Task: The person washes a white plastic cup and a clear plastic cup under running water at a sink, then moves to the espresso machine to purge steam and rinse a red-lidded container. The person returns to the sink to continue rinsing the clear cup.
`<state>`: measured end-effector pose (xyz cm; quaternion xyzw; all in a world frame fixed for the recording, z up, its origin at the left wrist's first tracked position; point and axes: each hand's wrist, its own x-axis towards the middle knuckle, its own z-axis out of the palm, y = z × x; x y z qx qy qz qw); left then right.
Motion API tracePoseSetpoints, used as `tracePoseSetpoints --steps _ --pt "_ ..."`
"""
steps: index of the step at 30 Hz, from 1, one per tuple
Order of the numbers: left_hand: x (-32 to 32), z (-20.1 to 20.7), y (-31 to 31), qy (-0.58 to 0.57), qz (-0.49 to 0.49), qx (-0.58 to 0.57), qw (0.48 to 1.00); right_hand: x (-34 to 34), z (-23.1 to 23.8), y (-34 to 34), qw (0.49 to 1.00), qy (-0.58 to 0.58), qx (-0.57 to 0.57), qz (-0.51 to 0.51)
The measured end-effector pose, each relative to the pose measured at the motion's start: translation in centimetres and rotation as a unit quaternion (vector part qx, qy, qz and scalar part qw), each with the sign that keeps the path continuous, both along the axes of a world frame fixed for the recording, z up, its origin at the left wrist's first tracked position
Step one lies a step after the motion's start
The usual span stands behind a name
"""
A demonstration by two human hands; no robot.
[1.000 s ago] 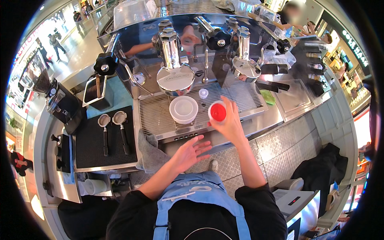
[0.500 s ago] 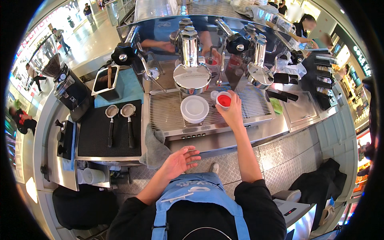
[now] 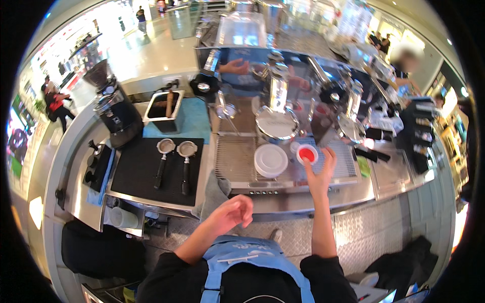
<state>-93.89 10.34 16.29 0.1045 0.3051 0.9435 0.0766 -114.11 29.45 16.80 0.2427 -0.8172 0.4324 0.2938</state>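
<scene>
A small white cup with a red inside (image 3: 307, 154) stands on the slotted steel drip tray (image 3: 235, 161) of an espresso machine. My right hand (image 3: 320, 174) is at the cup's right side, its thumb close to the near rim and its fingers spread away from it; I cannot tell whether the thumb touches. Left of the cup sits a stack of round white saucers or lids (image 3: 271, 160). A tiny clear cup (image 3: 294, 146) is just behind the red one. My left hand (image 3: 232, 214), empty with loosely bent fingers, hovers before the counter's front edge.
Two portafilters (image 3: 186, 166) lie on a black rubber mat (image 3: 134, 169). A coffee grinder (image 3: 116, 113) and a steel knock box (image 3: 164, 111) stand to the left. A grey cloth (image 3: 214, 194) hangs over the edge. Chrome group heads (image 3: 277, 123) overhang the tray.
My right hand's fingers have opened away from the red-lined cup, which now stands on the tray. My left hand's fingers have bent inward. The view has swung left.
</scene>
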Motion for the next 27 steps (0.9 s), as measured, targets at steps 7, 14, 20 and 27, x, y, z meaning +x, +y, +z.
tracePoseSetpoints --steps 7,14,20,27 --pt "8.1 16.1 -3.0 0.548 0.133 -0.261 0.783 4.9 5.2 1.3 0.958 0.008 -0.229 0.175" --pt "11.9 20.7 4.5 0.537 0.279 -0.347 0.716 6.7 6.4 -0.1 0.882 -0.015 -0.289 0.373" --pt "13.5 21.7 9.4 0.478 0.316 -0.415 0.707 8.4 5.1 0.0 0.835 -0.141 -0.274 0.457" --pt "16.6 21.7 11.5 0.428 0.383 -0.464 0.674 12.0 4.3 -2.5 0.766 -0.184 -0.255 0.561"
